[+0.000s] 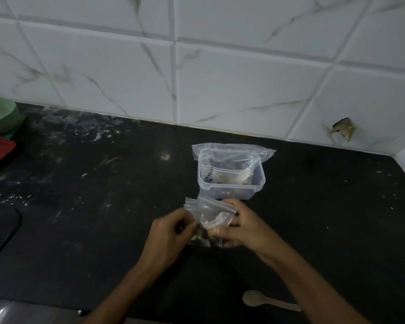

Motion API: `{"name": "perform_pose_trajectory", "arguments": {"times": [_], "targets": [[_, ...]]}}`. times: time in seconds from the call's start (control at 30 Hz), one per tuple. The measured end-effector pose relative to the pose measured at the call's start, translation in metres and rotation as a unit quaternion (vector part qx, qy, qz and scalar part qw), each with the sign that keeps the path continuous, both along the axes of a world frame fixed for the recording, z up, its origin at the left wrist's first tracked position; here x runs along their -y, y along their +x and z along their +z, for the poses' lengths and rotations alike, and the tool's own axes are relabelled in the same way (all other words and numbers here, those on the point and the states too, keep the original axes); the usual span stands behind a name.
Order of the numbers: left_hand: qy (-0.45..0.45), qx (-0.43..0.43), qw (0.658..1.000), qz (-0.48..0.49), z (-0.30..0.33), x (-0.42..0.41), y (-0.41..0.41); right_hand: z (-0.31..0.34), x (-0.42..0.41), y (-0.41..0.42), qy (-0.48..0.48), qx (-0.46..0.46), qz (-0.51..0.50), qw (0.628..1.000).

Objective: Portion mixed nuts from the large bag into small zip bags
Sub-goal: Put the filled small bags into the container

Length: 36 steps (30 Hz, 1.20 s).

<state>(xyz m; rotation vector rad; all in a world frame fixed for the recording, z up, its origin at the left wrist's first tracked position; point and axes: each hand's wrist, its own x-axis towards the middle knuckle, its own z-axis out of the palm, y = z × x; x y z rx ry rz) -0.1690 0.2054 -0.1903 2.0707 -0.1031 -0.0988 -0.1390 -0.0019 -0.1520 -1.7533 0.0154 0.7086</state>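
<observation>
From the head view, your left hand (173, 228) and right hand (237, 226) both pinch a small zip bag (209, 215) holding some nuts, lifted above the dark counter (103, 206). Just behind stands a clear tub (232, 190) holding the large bag (232, 152).

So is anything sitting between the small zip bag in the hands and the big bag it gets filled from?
Nothing visible. Both hands, left and right, hold the small zip bag just in front of the clear container holding the large bag.
</observation>
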Motion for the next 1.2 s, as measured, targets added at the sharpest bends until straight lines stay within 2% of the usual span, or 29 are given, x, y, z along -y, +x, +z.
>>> {"name": "perform_pose_trajectory", "arguments": {"times": [0.2,0.27,0.37,0.43,0.53,0.6,0.77,1.03,1.2], "targets": [[-0.007,0.101,0.995,-0.022,0.034,0.02,0.061,0.057,0.012,0.065,-0.162,0.145,0.063,0.974],[-0.008,0.1,0.995,0.002,0.035,0.024,0.083,0.063,0.014,0.089,-0.19,0.188,0.043,0.963],[0.008,0.053,0.994,0.099,0.023,0.024,0.115,0.06,0.019,0.125,-0.221,0.228,0.001,0.948],[0.016,-0.014,0.991,0.134,0.009,0.023,0.129,0.049,0.018,0.146,-0.235,0.223,-0.008,0.946],[-0.051,-0.139,0.981,0.129,-0.003,0.024,0.137,0.027,0.006,0.162,-0.282,0.183,0.038,0.941],[-0.081,-0.177,0.973,0.126,-0.007,0.026,0.136,0.009,-0.003,0.165,-0.306,0.16,0.078,0.935],[-0.129,-0.182,0.965,0.138,-0.018,0.026,0.137,-0.03,-0.018,0.168,-0.372,0.168,0.14,0.902],[-0.164,-0.184,0.96,0.131,-0.033,0.022,0.139,-0.049,-0.025,0.174,-0.425,0.168,0.126,0.88],[-0.15,-0.18,0.963,0.135,-0.031,0.023,0.139,-0.054,-0.027,0.174,-0.433,0.164,0.154,0.873]]}}
